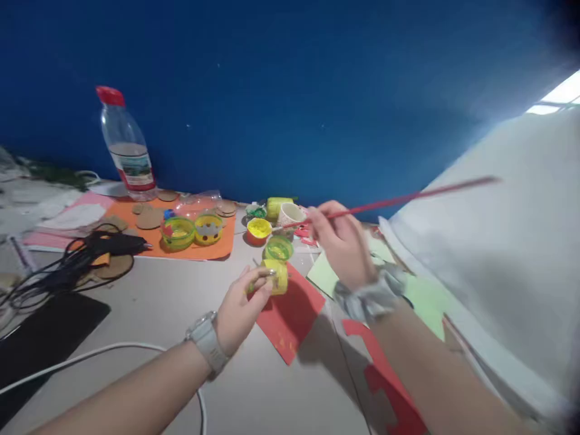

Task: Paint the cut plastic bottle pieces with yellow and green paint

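Through the head camera I have my left grip [240, 308] closed round a yellow-painted cylinder [281, 278], thumb and fingers clamped on its side, above the far part of a red sheet [292, 314] near the middle of the counter [158, 296]. My right grip [342, 241] is pinched on a red paintbrush [385, 205], its handle slanting up toward the counter's right edge and its tip at the rim of a small bowl of yellow paint [259, 228]; I can't tell whether the bristles touch. That bowl sits close to the back edge, with a dish of green paint [256, 211], a lying yellow bottle [280, 206] and a paper cup [291, 214] around it, and a green-rimmed container [278, 248] just nearer me. Toward the back left corner, an orange sheet [222, 244] carries two yellow cups [208, 229] beside a red-capped bottle [131, 157]. A black glue gun [120, 243] lies nearer the left edge, its cord coiled.
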### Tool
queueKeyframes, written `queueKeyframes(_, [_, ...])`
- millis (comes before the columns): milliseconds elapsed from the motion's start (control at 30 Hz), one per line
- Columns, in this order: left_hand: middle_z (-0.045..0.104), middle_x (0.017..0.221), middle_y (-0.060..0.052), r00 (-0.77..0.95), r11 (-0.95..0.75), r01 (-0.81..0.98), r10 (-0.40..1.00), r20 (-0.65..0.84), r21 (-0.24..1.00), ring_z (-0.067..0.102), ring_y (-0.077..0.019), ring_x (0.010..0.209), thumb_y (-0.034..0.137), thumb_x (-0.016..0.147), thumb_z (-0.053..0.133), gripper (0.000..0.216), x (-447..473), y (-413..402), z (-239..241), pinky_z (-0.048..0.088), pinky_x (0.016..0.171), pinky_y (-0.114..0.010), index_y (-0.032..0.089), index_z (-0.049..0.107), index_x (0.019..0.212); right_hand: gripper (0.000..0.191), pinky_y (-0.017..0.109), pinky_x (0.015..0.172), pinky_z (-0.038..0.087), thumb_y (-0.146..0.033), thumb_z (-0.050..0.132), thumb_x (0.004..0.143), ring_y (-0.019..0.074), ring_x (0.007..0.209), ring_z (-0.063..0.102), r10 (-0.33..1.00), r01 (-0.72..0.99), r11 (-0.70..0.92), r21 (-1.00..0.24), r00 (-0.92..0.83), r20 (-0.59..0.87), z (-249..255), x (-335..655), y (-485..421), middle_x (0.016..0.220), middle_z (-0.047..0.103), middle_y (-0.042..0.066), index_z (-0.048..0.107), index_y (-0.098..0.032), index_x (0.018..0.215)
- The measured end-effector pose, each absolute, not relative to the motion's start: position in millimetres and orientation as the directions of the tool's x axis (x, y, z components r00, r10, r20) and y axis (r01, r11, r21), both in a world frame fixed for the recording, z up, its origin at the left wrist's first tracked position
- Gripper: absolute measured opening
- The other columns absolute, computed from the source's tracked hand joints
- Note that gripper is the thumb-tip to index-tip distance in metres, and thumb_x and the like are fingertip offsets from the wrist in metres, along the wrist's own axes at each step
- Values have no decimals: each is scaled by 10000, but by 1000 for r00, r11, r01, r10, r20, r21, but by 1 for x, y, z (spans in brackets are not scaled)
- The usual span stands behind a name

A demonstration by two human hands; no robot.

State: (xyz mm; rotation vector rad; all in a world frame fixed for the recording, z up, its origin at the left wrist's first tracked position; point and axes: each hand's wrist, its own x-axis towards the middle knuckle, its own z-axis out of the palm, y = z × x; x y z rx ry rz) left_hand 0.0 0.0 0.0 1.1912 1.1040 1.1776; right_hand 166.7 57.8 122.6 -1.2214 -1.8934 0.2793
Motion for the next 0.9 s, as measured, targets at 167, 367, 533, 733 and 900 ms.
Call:
queueKeyframes(167, [673, 1241, -104, 39, -2, -72, 999, 4, 997, 276, -342, 1455, 390, 856, 532, 340, 0, 0, 1, 189, 1180, -517, 188, 715, 1059, 262, 264, 607, 361, -314, 502, 944, 137, 551, 491, 869, 712, 469, -522, -267, 416, 102, 131, 119, 579, 530, -41, 459, -223, 701])
queueKeyframes(367, [677, 1254, -84, 33, 5, -68, 999, -3, 998, 216, -339, 1481, 366, 865, 517, 326, -2, 1, 1, 163, 1178, -546, 221, 720, 1074, 284, 270, 628, 379, -376, 494, 944, 140, 555, 506, 877, 722, 458, -519, -271, 397, 107, 129, 129, 578, 546, -39, 474, -224, 705])
queueKeyframes(533, [659, 1286, -80, 22, 17, -80, 1000, -15, 997, 229, -340, 1475, 365, 866, 521, 325, -2, 1, 1, 152, 1184, -539, 218, 721, 1077, 294, 272, 624, 375, -372, 516, 941, 136, 541, 495, 871, 718, 467, -516, -273, 408, 104, 126, 127, 559, 532, -42, 467, -223, 692])
queueKeyframes(733, [684, 1241, -78, 12, 17, -119, 1000, -16, 993, 255, -315, 1468, 383, 857, 528, 314, -1, 2, 2, 152, 1202, -505, 219, 734, 1028, 305, 261, 565, 359, -413, 502, 962, 117, 500, 472, 857, 700, 473, -535, -226, 463, 118, 132, 110, 556, 526, -47, 485, -221, 726])
queueKeyframes(900, [683, 1240, -84, 11, 32, -186, 999, -30, 982, 370, -326, 1408, 520, 861, 503, 409, -2, 2, 1, 152, 1205, -507, 216, 729, 1015, 422, 238, 456, 359, -581, 468, 942, 97, 460, 469, 847, 411, 489, -769, -13, 532, 141, 165, 83, 592, 568, -22, 573, -214, 762])
